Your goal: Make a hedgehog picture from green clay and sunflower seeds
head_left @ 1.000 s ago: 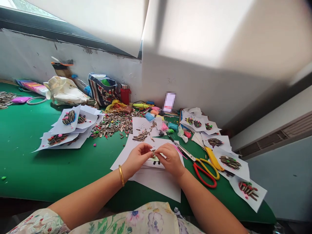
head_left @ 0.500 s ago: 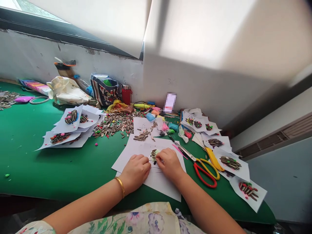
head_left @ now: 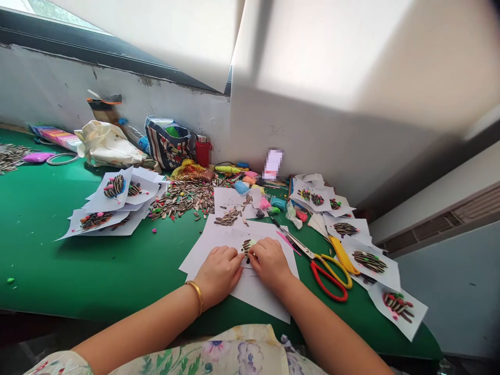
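Note:
My left hand, with a gold bangle on the wrist, rests curled on a white paper sheet. My right hand presses its fingertips against a pale clay lump. Dark striped sunflower seeds sit stuck beside that lump on the sheet, between my hands. The fingers partly hide this small patch. Red-and-yellow-handled scissors lie just right of my right hand.
A heap of sunflower seeds lies beyond the sheets on the green table. Papers with seed-and-clay pictures stack at left, with more at right. Clay packets, a yellow cutter, a striped bag and a red flask stand further back.
Both hands have come down from a raised pinch onto the sheet. My left hand has moved closer to the seed patch, and the seeds and clay now show on the paper.

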`<action>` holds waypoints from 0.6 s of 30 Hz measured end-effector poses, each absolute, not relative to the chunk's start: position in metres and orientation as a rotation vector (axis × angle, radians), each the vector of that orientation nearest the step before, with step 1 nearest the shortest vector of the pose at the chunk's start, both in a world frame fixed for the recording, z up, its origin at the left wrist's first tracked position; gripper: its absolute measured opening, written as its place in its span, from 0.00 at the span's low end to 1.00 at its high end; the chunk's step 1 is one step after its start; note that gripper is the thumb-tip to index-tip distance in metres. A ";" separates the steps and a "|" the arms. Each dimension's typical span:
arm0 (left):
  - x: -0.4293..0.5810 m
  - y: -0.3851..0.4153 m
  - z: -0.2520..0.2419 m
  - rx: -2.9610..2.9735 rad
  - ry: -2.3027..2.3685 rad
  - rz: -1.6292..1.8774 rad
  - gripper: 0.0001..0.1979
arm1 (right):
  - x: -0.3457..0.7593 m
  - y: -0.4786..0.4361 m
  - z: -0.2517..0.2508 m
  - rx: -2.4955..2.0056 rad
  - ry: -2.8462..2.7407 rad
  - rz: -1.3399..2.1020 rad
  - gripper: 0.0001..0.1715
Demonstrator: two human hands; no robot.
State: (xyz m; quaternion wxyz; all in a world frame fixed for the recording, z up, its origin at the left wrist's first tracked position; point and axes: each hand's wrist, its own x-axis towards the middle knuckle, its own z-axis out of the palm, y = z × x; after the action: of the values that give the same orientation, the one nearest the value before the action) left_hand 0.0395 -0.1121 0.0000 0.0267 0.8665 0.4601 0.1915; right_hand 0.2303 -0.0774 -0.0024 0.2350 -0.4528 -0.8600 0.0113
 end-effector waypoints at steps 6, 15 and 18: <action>0.040 -0.111 -0.002 2.718 1.435 0.540 0.13 | 0.229 -0.077 -0.003 -1.223 -2.401 -0.026 0.07; 0.042 -0.111 0.000 2.731 1.431 0.510 0.12 | 0.228 -0.077 -0.005 -1.231 -2.440 -0.106 0.09; 0.042 -0.112 0.002 2.727 1.431 0.495 0.12 | 0.228 -0.077 -0.005 -1.228 -2.442 -0.112 0.09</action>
State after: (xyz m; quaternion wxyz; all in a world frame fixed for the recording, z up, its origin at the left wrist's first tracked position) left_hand 0.0420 -0.1119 0.0021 0.0113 0.8742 0.4587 0.1587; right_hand 0.2284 -0.0773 -0.0048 0.2016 -0.4397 -0.8743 -0.0401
